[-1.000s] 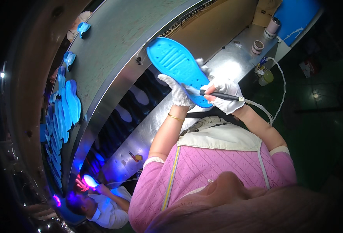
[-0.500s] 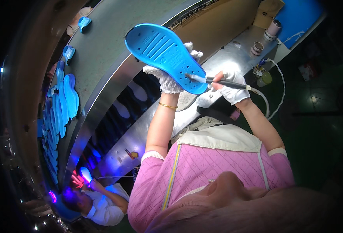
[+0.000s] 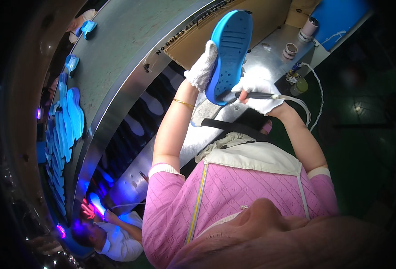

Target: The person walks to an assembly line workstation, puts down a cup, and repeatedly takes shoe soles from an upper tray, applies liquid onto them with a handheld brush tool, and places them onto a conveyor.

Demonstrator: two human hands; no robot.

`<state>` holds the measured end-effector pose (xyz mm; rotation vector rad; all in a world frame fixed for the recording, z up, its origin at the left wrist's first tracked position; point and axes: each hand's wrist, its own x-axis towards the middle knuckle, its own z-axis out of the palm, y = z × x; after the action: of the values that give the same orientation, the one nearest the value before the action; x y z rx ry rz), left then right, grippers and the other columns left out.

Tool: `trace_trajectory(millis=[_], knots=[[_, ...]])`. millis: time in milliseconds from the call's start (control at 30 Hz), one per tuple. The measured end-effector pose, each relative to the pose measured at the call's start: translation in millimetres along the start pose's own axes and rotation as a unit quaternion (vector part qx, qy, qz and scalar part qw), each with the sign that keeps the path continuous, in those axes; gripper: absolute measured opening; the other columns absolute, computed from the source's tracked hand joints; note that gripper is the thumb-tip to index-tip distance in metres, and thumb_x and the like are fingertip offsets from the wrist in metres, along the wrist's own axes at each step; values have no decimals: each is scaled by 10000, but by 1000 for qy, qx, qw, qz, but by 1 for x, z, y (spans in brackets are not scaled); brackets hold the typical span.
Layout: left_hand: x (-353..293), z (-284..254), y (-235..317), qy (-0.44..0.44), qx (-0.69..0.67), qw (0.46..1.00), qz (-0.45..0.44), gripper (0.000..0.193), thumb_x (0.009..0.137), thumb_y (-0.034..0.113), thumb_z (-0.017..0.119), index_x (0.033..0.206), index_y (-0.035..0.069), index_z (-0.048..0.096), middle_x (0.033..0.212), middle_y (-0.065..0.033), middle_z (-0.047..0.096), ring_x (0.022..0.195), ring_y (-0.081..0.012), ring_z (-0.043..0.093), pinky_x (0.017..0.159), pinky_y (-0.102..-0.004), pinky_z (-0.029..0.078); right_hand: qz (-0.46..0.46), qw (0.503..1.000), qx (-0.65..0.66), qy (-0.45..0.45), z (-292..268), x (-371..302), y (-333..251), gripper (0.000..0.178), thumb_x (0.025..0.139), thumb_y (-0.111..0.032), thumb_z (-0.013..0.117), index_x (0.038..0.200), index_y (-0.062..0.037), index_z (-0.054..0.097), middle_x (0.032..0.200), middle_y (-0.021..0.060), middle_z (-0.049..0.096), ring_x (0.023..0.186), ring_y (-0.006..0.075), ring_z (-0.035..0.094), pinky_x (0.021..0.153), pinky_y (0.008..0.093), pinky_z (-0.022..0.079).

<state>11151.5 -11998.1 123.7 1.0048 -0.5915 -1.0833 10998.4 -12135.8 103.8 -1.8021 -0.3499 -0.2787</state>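
Note:
My left hand (image 3: 203, 65), in a white glove, grips a blue shoe sole (image 3: 234, 45) by its left side. The sole stands steeply tilted, its grooved and perforated face toward the right and its narrower end nearest me. My right hand (image 3: 261, 85), partly gloved with bare fingertips showing, is closed round the dark handle of a brush (image 3: 263, 95). The bristles touch or nearly touch the edge at the sole's near end; the exact contact is hard to make out. From the handle's back end runs a pale hose (image 3: 302, 102).
On the left a curved conveyor (image 3: 112, 49) carries several blue soles (image 3: 75, 114). Below it, a dark rack holds more soles (image 3: 153, 103). A shiny metal bench (image 3: 269, 56) bears a small cup (image 3: 290, 50) and a pinkish container (image 3: 310, 28). A co-worker (image 3: 121, 240) sits at lower left under purple light.
My left hand has raised the sole and turned it from facing up to steeply tilted. The brush has gone from the perforated face to the near-end edge.

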Motion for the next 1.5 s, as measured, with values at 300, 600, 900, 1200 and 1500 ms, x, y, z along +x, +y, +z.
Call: trace_trajectory(millis=[300,600,900,1200,1500], knots=[[16,8,1,178,172,964,-96,626,845,565,487,1093,-8,541,877,-133,616,687,-173,598,627,-305,515,81,997,0,-15,-10,-2,12,108,702,36,595,776,-42,602,784,47,604,743,136,586,714,256,478],[13,10,4,190,234,948,-100,612,849,559,485,1066,-9,555,854,-130,616,691,-176,596,640,-298,509,101,993,-46,-32,-32,6,5,42,690,-19,604,698,-60,603,748,46,590,728,147,581,674,259,467],[-23,11,12,118,-44,976,178,888,788,727,305,1347,38,266,1285,-205,413,1181,-306,437,957,-430,417,13,986,89,142,-57,-7,-30,92,777,11,630,827,-30,564,750,51,611,725,110,617,657,212,472],[-28,34,-62,8,-368,930,18,554,870,357,489,1280,-3,394,1193,-211,513,1165,-385,446,1013,-567,296,82,937,-4,339,-31,-12,4,175,717,-93,712,812,-55,569,680,42,620,617,106,601,573,236,477],[-6,45,-79,129,-431,890,72,540,825,573,495,1095,106,529,956,-37,556,893,-181,537,852,-330,457,70,955,91,273,-9,-7,-22,147,739,-27,656,845,-52,557,674,57,614,614,124,613,568,236,486]])
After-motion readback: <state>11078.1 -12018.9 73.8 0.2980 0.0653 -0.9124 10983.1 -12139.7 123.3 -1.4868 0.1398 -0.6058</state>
